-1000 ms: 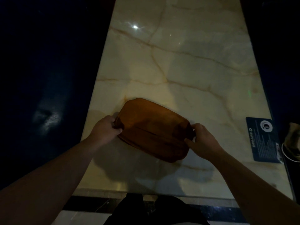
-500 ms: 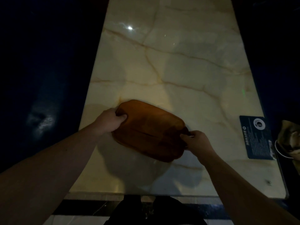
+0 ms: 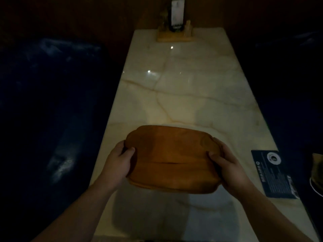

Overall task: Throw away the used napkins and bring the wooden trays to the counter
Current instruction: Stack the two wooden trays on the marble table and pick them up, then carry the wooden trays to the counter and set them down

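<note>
A brown wooden tray with rounded corners hangs above the near part of a pale marble table, held level and casting a shadow on the marble below. A seam across its face suggests it may be two stacked trays; I cannot tell. My left hand grips its left edge, thumb on top. My right hand grips its right edge the same way. No napkins are in view.
A dark blue card lies at the table's right edge. A small wooden stand with a white card stands at the far end. Dark blue seats flank the table on both sides. A pale object shows at the right border.
The tray has come up off the table toward me and turned square to the table. Both hands have kept their grip on its ends. My view has tilted up, showing the far end.
</note>
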A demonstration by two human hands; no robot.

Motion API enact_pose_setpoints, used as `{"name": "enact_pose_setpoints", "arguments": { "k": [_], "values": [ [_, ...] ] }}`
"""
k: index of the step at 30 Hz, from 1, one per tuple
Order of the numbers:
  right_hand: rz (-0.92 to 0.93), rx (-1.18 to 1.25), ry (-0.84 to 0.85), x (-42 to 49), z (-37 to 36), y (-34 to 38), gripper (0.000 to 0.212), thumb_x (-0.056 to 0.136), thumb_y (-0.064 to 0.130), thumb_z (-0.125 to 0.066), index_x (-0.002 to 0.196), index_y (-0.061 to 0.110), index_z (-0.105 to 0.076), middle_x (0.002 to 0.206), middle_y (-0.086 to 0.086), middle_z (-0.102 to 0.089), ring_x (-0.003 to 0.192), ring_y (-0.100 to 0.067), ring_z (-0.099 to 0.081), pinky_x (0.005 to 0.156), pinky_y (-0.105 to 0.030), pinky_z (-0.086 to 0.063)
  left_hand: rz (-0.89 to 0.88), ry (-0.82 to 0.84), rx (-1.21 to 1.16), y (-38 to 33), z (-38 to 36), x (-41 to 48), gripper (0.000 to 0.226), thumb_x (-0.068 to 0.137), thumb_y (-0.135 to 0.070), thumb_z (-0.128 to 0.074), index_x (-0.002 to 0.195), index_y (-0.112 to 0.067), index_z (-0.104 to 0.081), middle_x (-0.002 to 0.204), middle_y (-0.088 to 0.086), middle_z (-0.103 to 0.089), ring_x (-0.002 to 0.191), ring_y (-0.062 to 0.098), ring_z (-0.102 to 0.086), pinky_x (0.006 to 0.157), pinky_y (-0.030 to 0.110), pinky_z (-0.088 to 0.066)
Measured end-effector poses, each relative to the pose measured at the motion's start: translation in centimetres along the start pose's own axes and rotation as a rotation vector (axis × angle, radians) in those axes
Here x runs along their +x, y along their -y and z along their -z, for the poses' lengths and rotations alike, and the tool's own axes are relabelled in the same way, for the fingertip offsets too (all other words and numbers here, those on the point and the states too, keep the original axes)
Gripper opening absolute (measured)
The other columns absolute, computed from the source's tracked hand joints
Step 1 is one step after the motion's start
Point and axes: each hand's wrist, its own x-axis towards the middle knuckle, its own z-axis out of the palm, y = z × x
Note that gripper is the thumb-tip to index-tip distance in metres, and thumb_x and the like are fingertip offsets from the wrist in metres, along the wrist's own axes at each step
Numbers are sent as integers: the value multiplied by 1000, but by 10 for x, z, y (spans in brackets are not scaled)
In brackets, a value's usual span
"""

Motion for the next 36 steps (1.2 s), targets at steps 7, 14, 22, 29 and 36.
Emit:
{"name": "enact_pose_setpoints", "arguments": {
  "k": [7, 14, 22, 29, 36],
  "values": [
    [133, 105, -133, -50, 14, 78, 64, 71, 26, -74, 130, 25, -50, 122, -11, -64, 96, -29, -69, 69, -39, -58, -175, 135, -268, -93, -23, -12, 33, 91, -19, -53, 120, -35, -60, 117, -4, -65, 103, 18, -62, 87, 42, -49],
    [421, 244, -333, -154, 12, 114, 39, 89, 9, -56, 126, 20, -59, 117, -16, -68, 102, -38, -66, 73, -46, -58, -277, 470, -347, -158, -64, -20, 34, 90, -9, -48, 104, -31, -69, 99, -4, -74, 95, 18, -68, 77, 35, -53],
    [479, 256, -800, -290, -4, 56, 35, 85, 21, -60, 118, 32, -59, 107, -9, -71, 82, -26, -72, 57, -32, -57, -395, 933, -111, -174, -116, -80, 30, 80, -28, -50, 98, -44, -68, 108, -6, -71, 101, 18, -65, 91, 48, -49],
    [543, 322, -1135, -435, -1, -5, 40, 82, 27, -65, 121, 31, -56, 117, -11, -62, 92, -28, -70, 67, -33, -57, -416, 1224, -68, -149, -185, -204, 39, 93, -19, -46, 131, -29, -50, 120, -1, -62, 108, 24, -59, 94, 51, -46],
    [672, 325, -1522, -611, -14, -82, 24, 88, 15, -58, 103, 27, -72, 97, -8, -75, 86, -27, -70, 63, -33, -56, -451, 1555, 44, -108, -237, -396, 31, 95, -20, -44, 115, -37, -59, 111, -3, -67, 96, 19, -65, 80, 43, -53]
  ]
}}
